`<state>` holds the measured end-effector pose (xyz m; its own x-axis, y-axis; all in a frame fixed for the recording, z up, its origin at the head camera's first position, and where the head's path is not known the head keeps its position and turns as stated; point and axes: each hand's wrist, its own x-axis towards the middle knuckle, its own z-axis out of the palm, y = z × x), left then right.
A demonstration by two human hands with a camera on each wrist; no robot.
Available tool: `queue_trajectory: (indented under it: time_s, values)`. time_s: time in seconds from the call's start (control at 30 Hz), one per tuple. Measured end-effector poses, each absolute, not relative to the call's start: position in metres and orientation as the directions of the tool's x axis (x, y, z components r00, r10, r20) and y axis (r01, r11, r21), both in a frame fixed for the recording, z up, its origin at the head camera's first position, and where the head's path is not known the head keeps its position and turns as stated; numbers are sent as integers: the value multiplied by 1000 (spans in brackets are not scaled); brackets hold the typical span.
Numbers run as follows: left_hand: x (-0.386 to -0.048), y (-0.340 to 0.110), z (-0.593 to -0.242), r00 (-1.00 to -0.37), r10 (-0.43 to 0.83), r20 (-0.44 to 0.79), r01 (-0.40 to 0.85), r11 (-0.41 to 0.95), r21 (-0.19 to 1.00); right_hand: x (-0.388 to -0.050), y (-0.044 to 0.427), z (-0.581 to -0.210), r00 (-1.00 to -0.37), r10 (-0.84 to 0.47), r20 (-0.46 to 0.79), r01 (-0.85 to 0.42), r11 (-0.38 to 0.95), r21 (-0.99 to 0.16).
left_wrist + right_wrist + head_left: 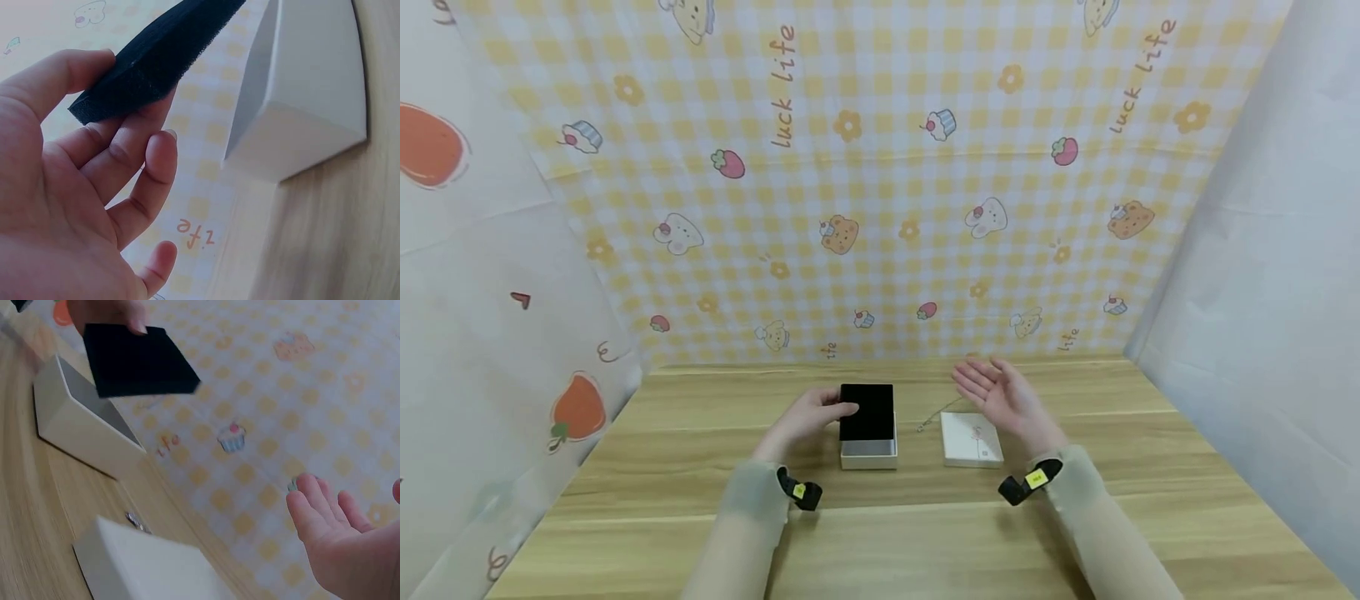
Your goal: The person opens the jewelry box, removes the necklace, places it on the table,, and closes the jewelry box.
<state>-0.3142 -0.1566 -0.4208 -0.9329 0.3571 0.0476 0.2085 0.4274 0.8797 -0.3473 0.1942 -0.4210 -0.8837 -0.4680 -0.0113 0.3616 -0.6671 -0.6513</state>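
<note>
Black foam pad (867, 417) is held up above the open white box (868, 462), apart from it, w/ the box's near end peeking out. At the box's left, the left hand (805, 414) has the pad pinched: thumb on top, fingers (119, 150) underneath. Off to the box's right is the right hand (1003, 404), its fingers straight and holding nothing (a spare helper, I guess). Also right of the box are a thin chain (938, 414) on the desk (880, 550), then a flat white lid (972, 439) w/ a little drawing on top.

To do this bit well, I'd keep the pad flat, b/c a tipped corner could bump the box wall. No hard squeezing: foam may bend. Pinch only the edge, so fingers don't get stuck btwn pad & box. The right hand could hold the box steady, w/o brushing the chain, which might snag.
</note>
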Motion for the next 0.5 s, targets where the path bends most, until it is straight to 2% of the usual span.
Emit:
queue_trajectory:
  time_s: [0.23,0.4,0.5]
  values:
    - [-317,-154,-419,-923,379,63,216,377,901,-340,157,-414,-884,-468,-26,313,-549,-775]
    - [-317,-154,-413,-933,355,60,180,315,932,-339,135,-414,-877,-480,-30,208,-323,-923]
    - [-319,-153,-409,-932,356,68,177,284,942,-338,123,-413,-844,-537,-16,147,-203,-968]
